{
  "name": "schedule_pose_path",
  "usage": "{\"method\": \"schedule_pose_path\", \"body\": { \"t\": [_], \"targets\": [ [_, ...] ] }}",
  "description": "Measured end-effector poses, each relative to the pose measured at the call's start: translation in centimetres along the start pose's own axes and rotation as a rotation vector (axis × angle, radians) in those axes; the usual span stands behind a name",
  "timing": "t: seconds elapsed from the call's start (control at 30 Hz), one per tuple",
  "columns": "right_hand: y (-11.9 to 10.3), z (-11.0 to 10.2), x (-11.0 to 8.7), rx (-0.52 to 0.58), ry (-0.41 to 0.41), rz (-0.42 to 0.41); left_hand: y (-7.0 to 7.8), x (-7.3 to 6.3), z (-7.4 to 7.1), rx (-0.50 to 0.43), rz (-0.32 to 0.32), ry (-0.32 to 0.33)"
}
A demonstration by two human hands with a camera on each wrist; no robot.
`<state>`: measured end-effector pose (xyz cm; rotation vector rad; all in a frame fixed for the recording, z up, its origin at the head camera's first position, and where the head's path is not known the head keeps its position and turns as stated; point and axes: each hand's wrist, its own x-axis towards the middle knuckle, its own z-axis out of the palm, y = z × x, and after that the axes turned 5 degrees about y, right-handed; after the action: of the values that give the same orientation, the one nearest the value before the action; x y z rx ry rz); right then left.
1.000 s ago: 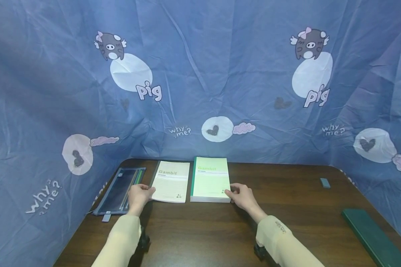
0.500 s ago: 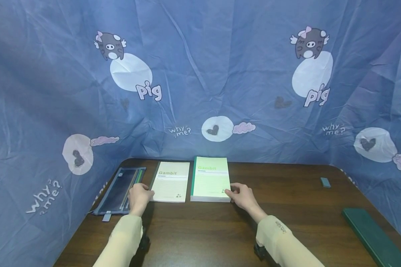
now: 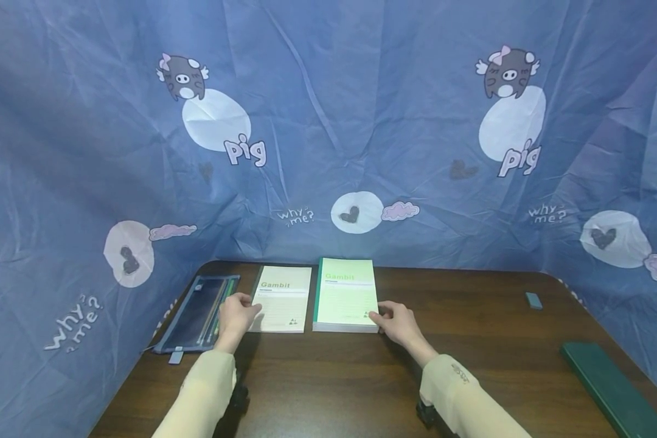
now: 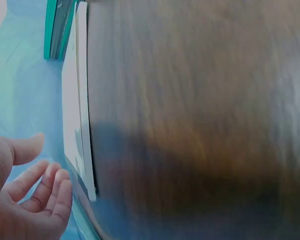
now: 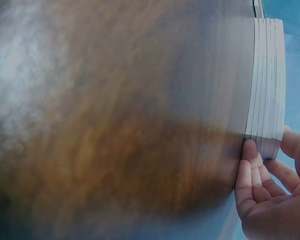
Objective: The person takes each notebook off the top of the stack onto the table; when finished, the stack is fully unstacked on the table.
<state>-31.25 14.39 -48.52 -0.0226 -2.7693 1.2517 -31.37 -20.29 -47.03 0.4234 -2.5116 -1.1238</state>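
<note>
Two piles of notebooks lie side by side in the head view. The left pile is a thin one of cream-covered notebooks (image 3: 281,300) with a dark spine; two layers show in the left wrist view. The right pile is a thicker stack of green-covered notebooks (image 3: 346,292). My left hand (image 3: 238,316) is over the thin pile's left edge, thumb apart from the loosely bent fingers, holding nothing. With the thumb on the near right corner and the fingers against the side, my right hand (image 3: 398,321) grips the green stack. Its page edges (image 5: 265,80) show in the right wrist view.
A blue-framed mesh pencil case (image 3: 188,313) with pencils inside lies left of my left hand. To the right are a small blue-grey block (image 3: 533,300) and a long dark green box (image 3: 615,386). A blue printed curtain (image 3: 328,152) stands behind the wooden table (image 3: 328,383).
My left hand has come off the side of the thin pile and moved slightly right and away from me. The right hand and both piles stay nearly still.
</note>
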Motion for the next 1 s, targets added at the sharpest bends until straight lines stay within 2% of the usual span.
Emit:
{"method": "schedule_pose_path", "body": {
  "t": [0.13,0.3,0.63,0.8,1.0],
  "targets": [
    [0.1,0.2,0.0,0.005,-0.002,-0.004,0.6,-0.2,0.4,-0.039,0.018,-0.025],
    [0.3,0.4,0.0,0.011,-0.005,-0.003,1.8,-0.6,1.1,-0.088,0.005,-0.073],
    [0.3,0.3,0.0,0.021,0.005,-0.024,4.4,-2.3,4.0,-0.193,-0.007,-0.187],
    [0.3,0.3,0.0,0.031,0.004,-0.019,4.9,-3.3,5.4,-0.252,-0.043,-0.256],
    [0.2,0.2,0.0,0.036,0.005,-0.019,5.4,-4.2,6.6,-0.312,-0.076,-0.293]
  ]
}}
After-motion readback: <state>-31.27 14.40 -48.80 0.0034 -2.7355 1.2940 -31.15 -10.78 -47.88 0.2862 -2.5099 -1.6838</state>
